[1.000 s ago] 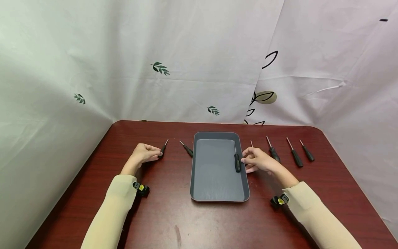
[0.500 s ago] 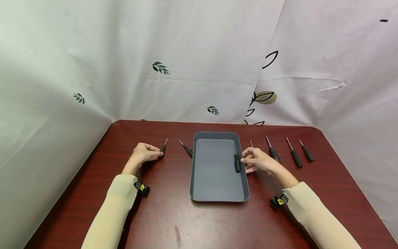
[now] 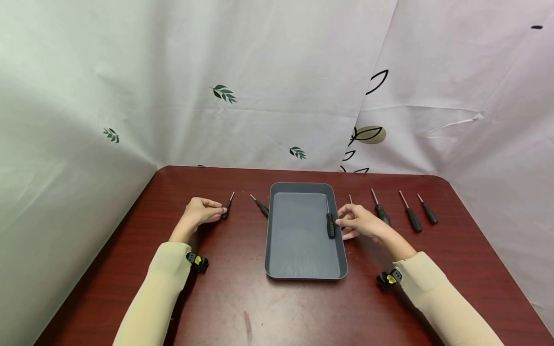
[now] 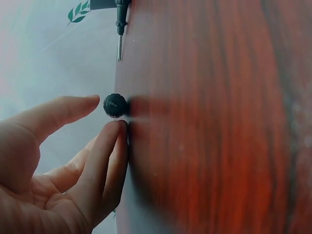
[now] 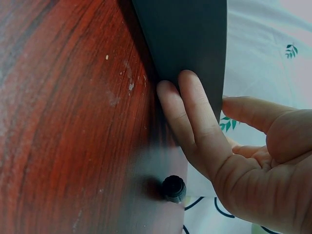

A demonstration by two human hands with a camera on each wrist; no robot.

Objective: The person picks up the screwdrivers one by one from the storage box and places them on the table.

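My left hand (image 3: 201, 211) is at the left of the table, its thumb and fingers on either side of the black handle of a small screwdriver (image 3: 228, 207). In the left wrist view the handle end (image 4: 115, 106) faces the camera, with a narrow gap between it and the thumb. My right hand (image 3: 358, 222) pinches the right wall of a grey tray (image 3: 303, 259). Its thumb is at the rim and two fingers (image 5: 195, 97) lie against the outer side. Inside the tray, along the right, lies a black-handled screwdriver (image 3: 330, 226).
Another screwdriver (image 3: 261, 208) lies against the tray's left side. Right of the tray are a larger screwdriver (image 3: 382, 215) and two others, one longer (image 3: 413, 221) and one shorter (image 3: 429, 213). A screwdriver shaft (image 3: 350, 199) shows behind my right hand. White cloth walls (image 3: 259, 129) border the table.
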